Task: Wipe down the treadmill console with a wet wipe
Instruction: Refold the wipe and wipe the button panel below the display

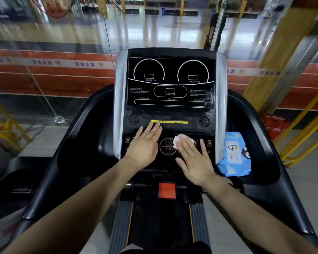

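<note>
Forearms lead up to the wet wipe — crumpled, soft, limp, probably slick — pressed on the treadmill console beneath straight, slightly spread fingers of the right hand. Flat pressure likely suits it better than pinching. Left hand rests flat alongside, fingers together. Blue wipe pack lies right.

The left hand and right hand lie flat, palms down, fingers straight.

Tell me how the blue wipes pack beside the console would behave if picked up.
The wipes pack probably flexes and sags: its lower film edge is crumpled. It looks plump, so likely somewhat heavy with damp wipes. The smooth film may be slippery.
</note>
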